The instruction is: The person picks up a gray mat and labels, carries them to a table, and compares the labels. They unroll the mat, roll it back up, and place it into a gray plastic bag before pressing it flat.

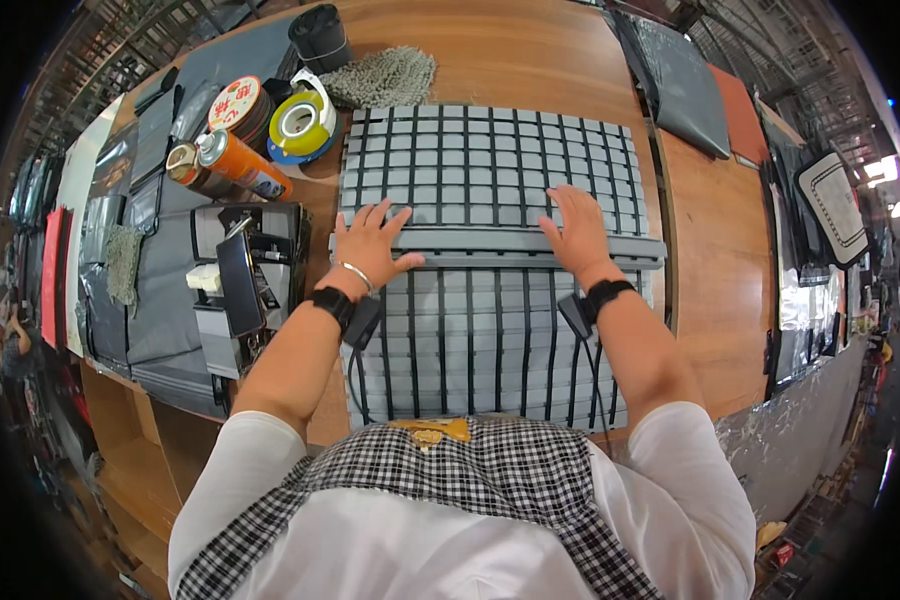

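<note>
A large grey panel (466, 175) lies flat before me, crossed by dark strips that form a grid on its far part. Its near part shows mostly lengthwise dark strips. Across the middle runs a long grey bar (480, 240), its right end reaching past the panel's edge. My left hand (372, 240) rests on the bar's left portion with fingers spread. Toward the bar's right end, my right hand (577, 230) lies with its fingers stretched out and thumb apart. Both palms face down, and neither hand is wrapped round anything.
Left of the panel sit an orange spray can (248, 168), a yellow tape roll (298, 121), a black device (240, 280) and dark sheets (160, 330). A black roll (320, 38) and a grey chain pile (385, 76) lie behind. Dark sheets (682, 85) lie far right.
</note>
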Available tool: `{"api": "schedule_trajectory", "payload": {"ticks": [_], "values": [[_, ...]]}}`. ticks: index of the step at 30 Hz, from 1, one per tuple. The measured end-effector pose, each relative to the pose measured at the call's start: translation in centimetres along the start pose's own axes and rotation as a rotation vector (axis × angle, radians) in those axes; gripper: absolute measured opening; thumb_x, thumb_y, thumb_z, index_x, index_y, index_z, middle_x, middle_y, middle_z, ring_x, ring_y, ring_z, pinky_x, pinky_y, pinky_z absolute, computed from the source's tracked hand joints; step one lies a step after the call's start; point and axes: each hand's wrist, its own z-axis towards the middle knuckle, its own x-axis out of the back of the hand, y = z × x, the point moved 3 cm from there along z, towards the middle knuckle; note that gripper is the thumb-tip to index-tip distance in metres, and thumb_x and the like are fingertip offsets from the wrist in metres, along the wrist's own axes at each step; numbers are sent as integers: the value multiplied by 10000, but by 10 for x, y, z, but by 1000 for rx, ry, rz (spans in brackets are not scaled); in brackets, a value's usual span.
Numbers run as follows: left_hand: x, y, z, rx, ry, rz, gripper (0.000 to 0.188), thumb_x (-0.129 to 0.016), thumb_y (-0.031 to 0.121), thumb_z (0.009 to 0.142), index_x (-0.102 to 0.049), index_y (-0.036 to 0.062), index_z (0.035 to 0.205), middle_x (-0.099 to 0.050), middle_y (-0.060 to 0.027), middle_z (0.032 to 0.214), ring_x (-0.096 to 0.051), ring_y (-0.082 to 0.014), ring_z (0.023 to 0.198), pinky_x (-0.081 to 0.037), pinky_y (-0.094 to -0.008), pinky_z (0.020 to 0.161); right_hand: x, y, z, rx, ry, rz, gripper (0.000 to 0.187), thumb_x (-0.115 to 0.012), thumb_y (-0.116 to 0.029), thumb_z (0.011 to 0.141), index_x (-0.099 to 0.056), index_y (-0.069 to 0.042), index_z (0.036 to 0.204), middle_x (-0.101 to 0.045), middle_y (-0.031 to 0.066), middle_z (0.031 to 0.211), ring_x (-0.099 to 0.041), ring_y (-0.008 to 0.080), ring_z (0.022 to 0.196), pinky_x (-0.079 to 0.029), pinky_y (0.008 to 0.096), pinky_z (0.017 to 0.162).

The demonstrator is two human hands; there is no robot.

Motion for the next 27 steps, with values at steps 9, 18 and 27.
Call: {"api": "schedule_trajectory", "payload": {"ticks": [9,18,27], "values": [[0,-27,34,-153,99,-180,660,-735,537,728,-597,114,1215,-562,-151,1178,-508,-356,1127,-417,-463,989,10,-19,0,26,-208,-383,816,-867,-425,627,-487,-183,1308,-545,52,1184,-485,240,1178,-325,479,1021],[-6,-18,-30,-136,-342,-32,713,-804,474,696,-551,91,1241,-584,-181,1178,-556,-375,1137,-487,-477,944,2,-34,-54,-62,-549,-352,701,-847,-463,654,-573,-134,1210,-587,85,1198,-519,268,1193,-387,466,981],[-34,19,-210,-274,-514,-71,682,-812,359,708,-538,61,1257,-518,-143,1183,-463,-329,1191,-429,-447,982,13,-91,-255,111,-549,-79,709,-835,-463,642,-585,-27,1143,-541,153,1126,-498,324,1126,-425,432,942]]}}
